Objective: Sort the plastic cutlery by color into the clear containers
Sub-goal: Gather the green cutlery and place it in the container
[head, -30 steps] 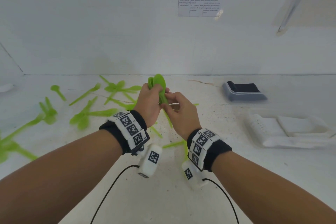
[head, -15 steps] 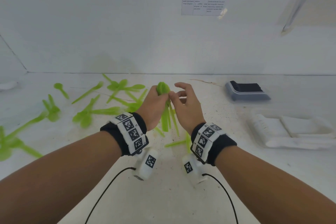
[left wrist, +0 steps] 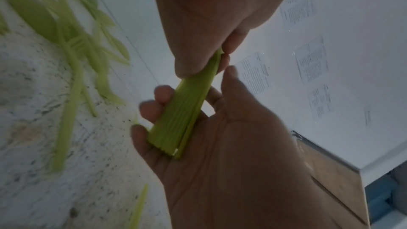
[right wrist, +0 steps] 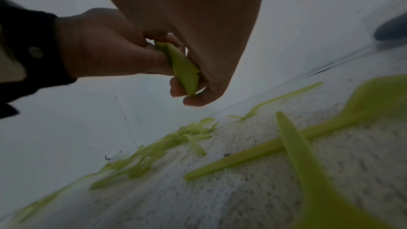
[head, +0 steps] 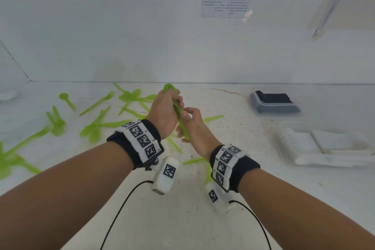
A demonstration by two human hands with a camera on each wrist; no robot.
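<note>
Above the white speckled tabletop [head: 182,219], seen from the head camera, the left hand [head: 165,113] has its fingers curled round a bundle of light-green plastic cutlery [head: 178,111]; the bundle's long axis runs from bowl ends up and away, toward the back wall, down to handle ends nearest the person; the right hand [head: 194,126] cups those handle ends, fingers loosely bent around them; loose green plastic cutlery [head: 95,128] lies scattered left of the bundle; a clear container with black pieces [head: 274,101] sits well to its right, and nearer than that a clear container with white pieces [head: 328,146].

From the left wrist, the left hand [left wrist: 211,23] pinches the bundle [left wrist: 185,111] between thumb and fingers, handles pointing down into the right hand's [left wrist: 231,154] palm, its fingers curling up behind them.

From the right wrist, the bundle [right wrist: 182,69] is squeezed between both hands; a green plastic knife [right wrist: 295,145] lies across a green plastic spoon [right wrist: 330,124] on the tabletop below the bundle.
</note>
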